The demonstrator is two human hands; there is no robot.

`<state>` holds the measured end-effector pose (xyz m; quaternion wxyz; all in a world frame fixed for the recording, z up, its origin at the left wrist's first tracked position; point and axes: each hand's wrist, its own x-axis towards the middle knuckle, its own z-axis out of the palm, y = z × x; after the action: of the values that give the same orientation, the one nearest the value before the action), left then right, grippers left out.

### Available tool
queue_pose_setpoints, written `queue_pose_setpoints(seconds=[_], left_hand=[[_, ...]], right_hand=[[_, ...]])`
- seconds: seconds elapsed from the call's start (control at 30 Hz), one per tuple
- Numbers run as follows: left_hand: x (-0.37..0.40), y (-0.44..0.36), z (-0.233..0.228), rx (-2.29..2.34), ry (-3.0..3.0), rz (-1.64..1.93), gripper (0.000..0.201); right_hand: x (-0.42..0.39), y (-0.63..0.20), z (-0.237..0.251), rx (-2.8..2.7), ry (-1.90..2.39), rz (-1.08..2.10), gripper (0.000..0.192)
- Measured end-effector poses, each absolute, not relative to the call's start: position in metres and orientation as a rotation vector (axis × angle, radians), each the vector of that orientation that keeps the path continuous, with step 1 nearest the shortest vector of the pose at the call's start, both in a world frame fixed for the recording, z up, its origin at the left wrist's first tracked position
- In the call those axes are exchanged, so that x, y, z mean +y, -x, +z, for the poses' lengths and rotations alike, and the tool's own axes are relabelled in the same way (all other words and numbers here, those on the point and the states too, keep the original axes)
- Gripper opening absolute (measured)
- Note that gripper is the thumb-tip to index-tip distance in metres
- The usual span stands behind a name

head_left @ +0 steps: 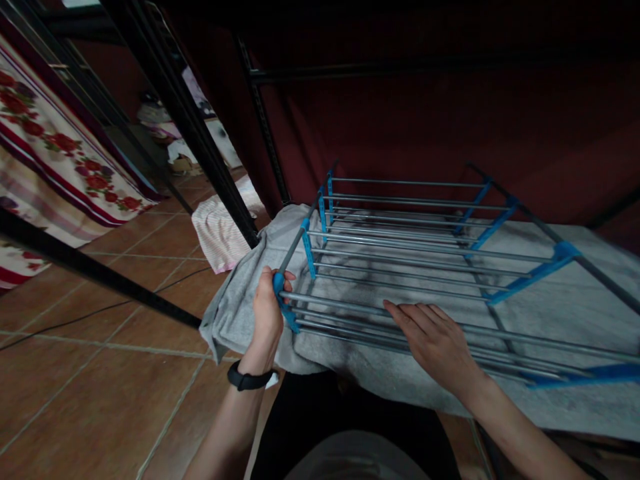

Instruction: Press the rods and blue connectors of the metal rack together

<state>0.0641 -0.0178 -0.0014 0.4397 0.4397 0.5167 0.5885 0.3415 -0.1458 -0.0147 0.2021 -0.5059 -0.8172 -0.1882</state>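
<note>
1. Two hands work a metal rack (pixel 400 253) lying flat on a grey cloth (pixel 550 313), its rods running left to right.
2. Left hand (pixel 267 313), fingers curled tight, grips a blue joint (pixel 279 283) at the rack's near left corner.
3. Right hand (pixel 435 340), fingers straight and together, lies flat across the nearest rods, pointing left toward that corner.

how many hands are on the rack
2. The left hand grips a blue connector at the metal rack's near-left corner; the right hand lies flat on the front rods.
</note>
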Motion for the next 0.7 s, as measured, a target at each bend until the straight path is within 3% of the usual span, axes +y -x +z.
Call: queue_pose_setpoints(seconds=[0.7], left_hand=[[-0.0152, -0.0600, -0.0014, 1.290, -1.149, 1.411, 0.046]], right_hand=[[-0.1449, -0.3435, -0.0126, -2.343, 1.421, -0.515, 0.053]])
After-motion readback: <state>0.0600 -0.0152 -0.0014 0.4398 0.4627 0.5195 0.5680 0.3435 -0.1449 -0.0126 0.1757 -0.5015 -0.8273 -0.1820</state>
